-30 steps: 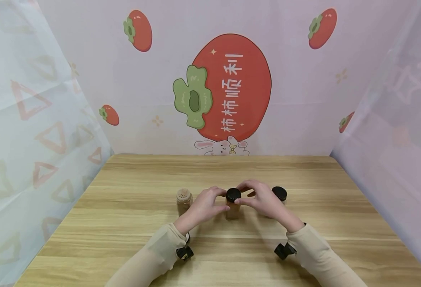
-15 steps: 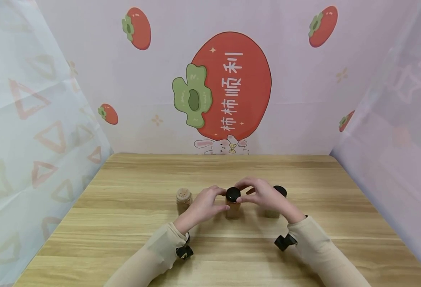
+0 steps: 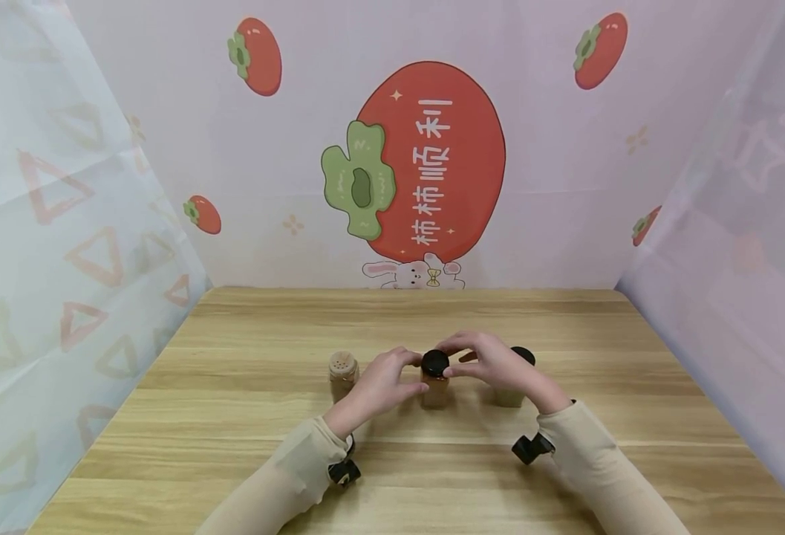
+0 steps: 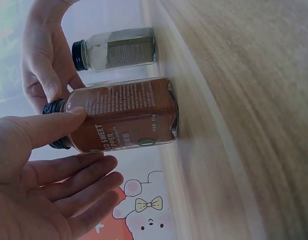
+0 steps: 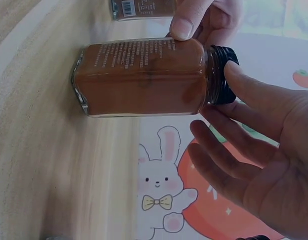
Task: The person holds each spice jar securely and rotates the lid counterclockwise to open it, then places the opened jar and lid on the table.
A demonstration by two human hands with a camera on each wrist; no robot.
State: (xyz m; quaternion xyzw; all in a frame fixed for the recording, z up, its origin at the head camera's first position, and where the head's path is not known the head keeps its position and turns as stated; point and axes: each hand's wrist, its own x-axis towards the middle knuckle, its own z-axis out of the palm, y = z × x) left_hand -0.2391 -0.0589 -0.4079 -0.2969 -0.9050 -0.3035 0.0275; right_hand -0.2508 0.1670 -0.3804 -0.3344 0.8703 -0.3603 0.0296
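A square glass spice jar [image 3: 435,395] of brown-red powder stands upright at mid-table, with a black screw cap [image 3: 435,362] at its top. "Sweet" and "pepper" show on its label in the left wrist view. My left hand [image 3: 380,383] holds the jar's upper body, the thumb [image 4: 64,124] against the near side and the other fingers extended behind. My right hand [image 3: 489,364] pinches the cap between thumb [image 5: 238,77] and index finger, its remaining fingers loosely bent below the cap in the right wrist view.
To the left stands another spice jar [image 3: 342,371] with its perforated shaker top bare. A third jar [image 4: 121,50], black-capped with greenish contents, stands on the right, partly behind my right wrist. Both are on the wooden table [image 3: 265,319]; a printed cloth [image 3: 539,223] hangs behind.
My right hand has turned slightly at the cap, its thumb shifting a little rightward and its wrist rising. My left hand and the jar have stayed in place.
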